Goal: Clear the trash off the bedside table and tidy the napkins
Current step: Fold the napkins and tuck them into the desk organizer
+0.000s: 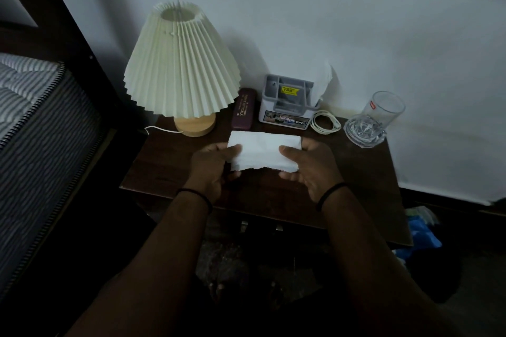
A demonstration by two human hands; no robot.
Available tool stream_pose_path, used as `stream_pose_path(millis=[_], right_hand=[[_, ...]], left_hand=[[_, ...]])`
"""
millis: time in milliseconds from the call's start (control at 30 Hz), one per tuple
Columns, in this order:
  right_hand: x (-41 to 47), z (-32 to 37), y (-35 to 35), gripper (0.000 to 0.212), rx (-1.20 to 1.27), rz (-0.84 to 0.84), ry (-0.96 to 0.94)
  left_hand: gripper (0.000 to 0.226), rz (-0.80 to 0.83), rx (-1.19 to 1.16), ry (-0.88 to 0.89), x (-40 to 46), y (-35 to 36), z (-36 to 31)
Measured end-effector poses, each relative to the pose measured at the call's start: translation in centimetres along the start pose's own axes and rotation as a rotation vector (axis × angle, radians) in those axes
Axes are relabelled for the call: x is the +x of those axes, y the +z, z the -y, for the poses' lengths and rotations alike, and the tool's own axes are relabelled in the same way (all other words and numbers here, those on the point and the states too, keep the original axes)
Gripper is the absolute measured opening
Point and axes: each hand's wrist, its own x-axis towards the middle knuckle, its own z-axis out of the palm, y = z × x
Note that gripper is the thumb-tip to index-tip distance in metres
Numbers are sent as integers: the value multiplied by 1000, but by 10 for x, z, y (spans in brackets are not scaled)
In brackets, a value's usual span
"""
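A white folded napkin (pixel 264 152) is held just above the dark wooden bedside table (pixel 356 172), its near edge ragged. My left hand (pixel 210 169) pinches its left end, thumb on top. My right hand (pixel 309 167) pinches its right end the same way. Behind it stands a grey napkin holder (pixel 286 107) with another white napkin (pixel 323 76) sticking up from its right side.
A pleated cream lamp (pixel 178 68) on a wooden base stands at the back left, a dark glasses case (pixel 243 112) beside it. A coiled white cable (pixel 325 122) and a clear glass (pixel 375 120) sit at the back right. The bed (pixel 35 123) is left; blue items (pixel 423 235) lie on the floor.
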Motion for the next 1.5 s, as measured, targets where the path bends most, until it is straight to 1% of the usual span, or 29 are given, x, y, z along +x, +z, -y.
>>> stream_pose_path(millis=[100,200,267,367,500,567,633,733,900,933,1000,1067,1100,1167,1233,1333,1367,1433,1467,1500], right_hand=[[1,7,-5,18,-24,-48,-38],[6,23,-12,18,-77,-144,-119],[12,40,-14,15,-192,-228,-219],[26,75,-12,10,-441,-343,-369],[52,124,-1,17,-646,-407,-469],[65,142,7,29,-703,-422,-469],[77,154,17,40,-662,-418,-447],[93,159,28,43,-676,-398,-409],[113,155,43,29,-811,-425,-387],[116,153,45,24,-845,-421,-386],[121,150,49,7,-933,-401,-377],[129,144,52,28,-1010,-415,-374],[131,143,54,32,-1032,-431,-370],[135,138,58,33,-1049,-446,-371],[138,134,62,32,-1053,-446,-376],[146,125,65,28,-1018,-394,-353],[144,124,65,24,-1020,-390,-344],[145,120,64,6,-1071,-416,-352],[146,119,62,3,-1095,-432,-364],[146,119,61,5,-1105,-442,-371]], left_hand=[[11,17,83,-26,-2,2,0],[12,29,129,-43,-3,4,0],[13,13,120,-50,-3,5,0],[11,26,103,-45,-3,8,2],[11,22,90,-51,-2,10,3],[11,20,68,-54,-2,11,3],[10,21,50,-55,-1,11,3],[9,24,34,-62,-1,13,2],[17,18,1,-81,2,13,2],[18,20,-6,-82,2,14,2],[17,26,-15,-82,3,14,3],[13,34,-22,-81,4,15,4],[11,39,-26,-81,3,16,4],[10,45,-27,-81,3,16,5],[12,43,-26,-78,3,16,5],[15,41,-32,-76,2,16,4],[15,43,-33,-75,2,16,4],[15,46,-29,-75,1,17,4],[16,47,-26,-76,1,17,3],[16,48,-22,-78,1,17,3]])
